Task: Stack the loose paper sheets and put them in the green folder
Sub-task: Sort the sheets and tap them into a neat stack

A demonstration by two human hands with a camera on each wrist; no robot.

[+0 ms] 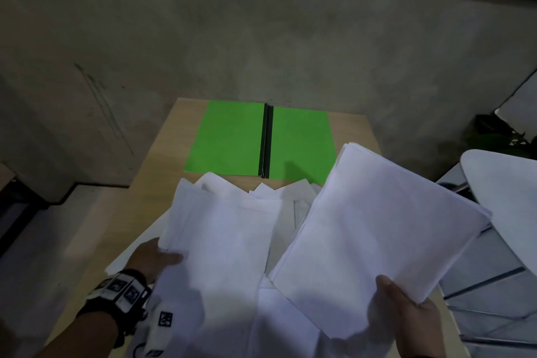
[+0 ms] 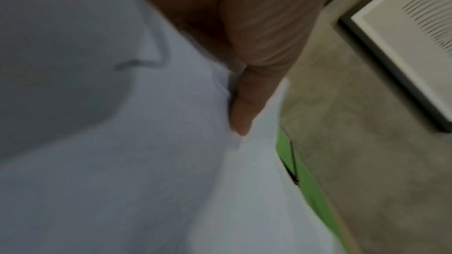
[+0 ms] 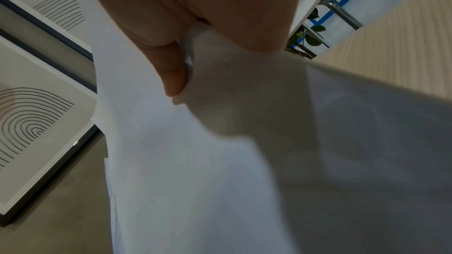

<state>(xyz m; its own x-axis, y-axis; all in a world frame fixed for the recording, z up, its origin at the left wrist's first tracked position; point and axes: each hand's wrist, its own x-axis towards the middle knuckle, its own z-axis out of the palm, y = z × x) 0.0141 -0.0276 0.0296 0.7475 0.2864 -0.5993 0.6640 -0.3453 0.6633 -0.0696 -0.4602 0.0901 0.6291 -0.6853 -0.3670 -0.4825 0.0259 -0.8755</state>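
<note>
The green folder lies open and flat at the far end of the wooden table, its dark spine in the middle; a strip of the folder shows in the left wrist view. Loose white sheets are spread in a messy heap over the near half. My left hand pinches a white sheet at its left edge, thumb on top. My right hand grips the near corner of a gathered paper stack raised above the table's right side, thumb on top.
A grey concrete wall rises right behind the table, with framed line-art prints on it. A white chair with metal legs stands at the right, and a potted plant behind it. The floor drops away on the left.
</note>
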